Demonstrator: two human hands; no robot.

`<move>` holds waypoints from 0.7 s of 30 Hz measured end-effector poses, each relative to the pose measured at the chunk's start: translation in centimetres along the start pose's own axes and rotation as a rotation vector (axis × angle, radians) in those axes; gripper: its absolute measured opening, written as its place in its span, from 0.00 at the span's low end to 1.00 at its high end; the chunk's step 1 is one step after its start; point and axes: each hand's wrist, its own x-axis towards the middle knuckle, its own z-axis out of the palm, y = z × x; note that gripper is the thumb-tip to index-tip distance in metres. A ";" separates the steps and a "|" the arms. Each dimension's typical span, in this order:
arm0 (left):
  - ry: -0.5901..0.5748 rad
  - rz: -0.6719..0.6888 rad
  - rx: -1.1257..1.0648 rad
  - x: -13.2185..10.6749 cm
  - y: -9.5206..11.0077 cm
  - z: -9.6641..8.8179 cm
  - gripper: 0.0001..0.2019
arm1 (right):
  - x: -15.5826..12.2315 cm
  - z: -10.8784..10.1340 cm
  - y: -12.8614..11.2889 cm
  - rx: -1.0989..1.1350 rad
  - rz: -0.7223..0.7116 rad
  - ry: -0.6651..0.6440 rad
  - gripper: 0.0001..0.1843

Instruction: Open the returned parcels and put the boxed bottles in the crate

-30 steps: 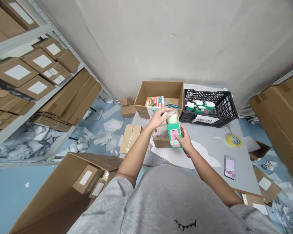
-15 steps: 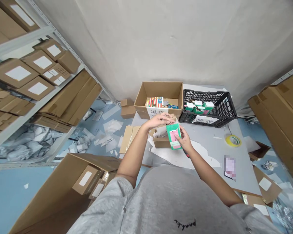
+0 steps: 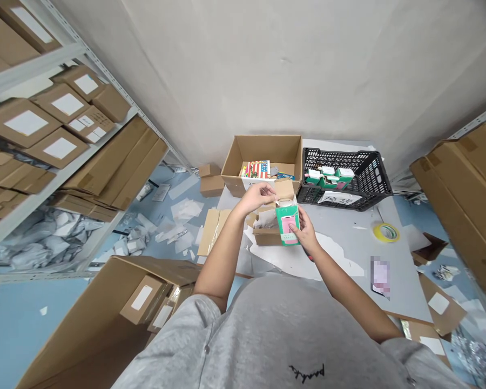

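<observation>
Green-and-pink cardboard box [image 3: 287,225] stands upright in my right hand [image 3: 306,231], the fingers closed on its front and side. My left hand [image 3: 257,197] is in a narrow pinch at the box's open top, on a pale tab [image 3: 277,201]. A kraft cardboard flap [image 3: 284,189] rises just behind that end.

Directly beneath and left of the held box, a small open cardboard box [image 3: 265,231] sits on the grey desk [image 3: 348,240], with crumpled paper inside. Farther out, a larger open carton [image 3: 259,151] holds colourful packs [image 3: 256,169] and has a white paper sign on its front. Beside it, a black plastic crate [image 3: 368,175] contains green-and-white boxes [image 3: 330,176]. A roll of yellow tape [image 3: 386,232] lies on the desk to the right, near a blurred patch [image 3: 379,275] I cannot identify.

Left of the desk, steel shelving [image 3: 36,67] carries stacked brown cartons [image 3: 26,123]. Paper scraps [image 3: 182,210] cover the blue floor [image 3: 24,324].
</observation>
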 end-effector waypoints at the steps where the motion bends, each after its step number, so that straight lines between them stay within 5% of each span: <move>1: 0.037 -0.004 -0.035 0.1 -0.1 0.3 0.22 | 0.0 0.1 0.0 -0.003 0.002 -0.002 0.50; 7: 0.333 0.071 -0.230 0.1 0.1 3.1 0.22 | 0.3 0.6 0.1 -0.008 -0.001 -0.005 0.51; 11: 0.303 0.070 -0.247 -0.5 0.1 3.5 0.15 | 0.5 0.2 -0.1 -0.028 -0.004 -0.005 0.52; 18: 0.252 -0.102 0.033 -0.4 0.4 1.9 0.14 | -0.2 -0.1 0.6 -0.045 0.014 -0.032 0.55; 21: 0.283 -0.068 0.180 0.0 0.9 2.1 0.14 | -0.4 0.4 0.8 -0.030 0.024 -0.043 0.55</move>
